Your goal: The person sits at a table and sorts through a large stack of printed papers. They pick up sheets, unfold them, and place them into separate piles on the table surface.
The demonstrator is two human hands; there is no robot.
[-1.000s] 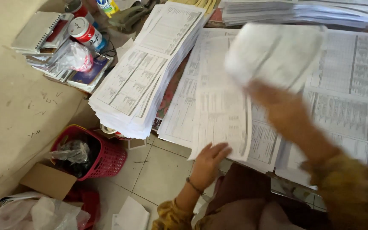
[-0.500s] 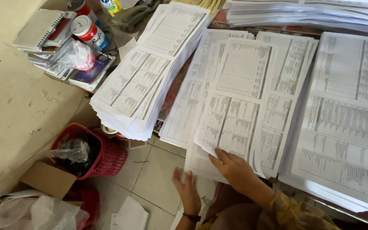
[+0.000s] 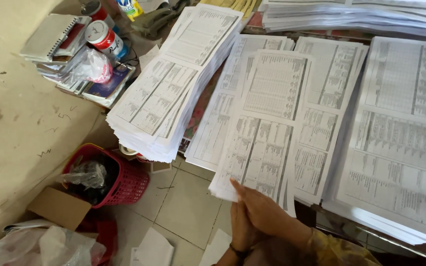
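- Right hand [image 3: 265, 209]: fingers straight and pressed together, not curled; the fingertips rest on the near edge of the top sheet [image 3: 265, 123], pinching nothing that shows.
- Left hand [image 3: 240, 224]: flat, just under and against the right one, fingers together; it seems to touch the sheet's underside, but the right hand hides most of it.
- Top sheet: white, printed in grey tables, lying askew on a stack [image 3: 232, 113]; its long axis runs straight away from the hands, near end overhanging the table edge.
- Far right of the hands, a big stack [image 3: 400, 133] of the same printed sheets, long axis also pointing away.
- Up and left, a thick stack [image 3: 173, 88], tilted leftward, overhanging the edge.
- Left and level with the hands, a red basket [image 3: 129, 184] on the tiled floor, dark bags inside; a brown box [image 3: 60, 207] touches it.
- Far up left, a notebook [image 3: 50, 37] and a red-and-white can [image 3: 103, 39] lying on its side, label band red, lid white.
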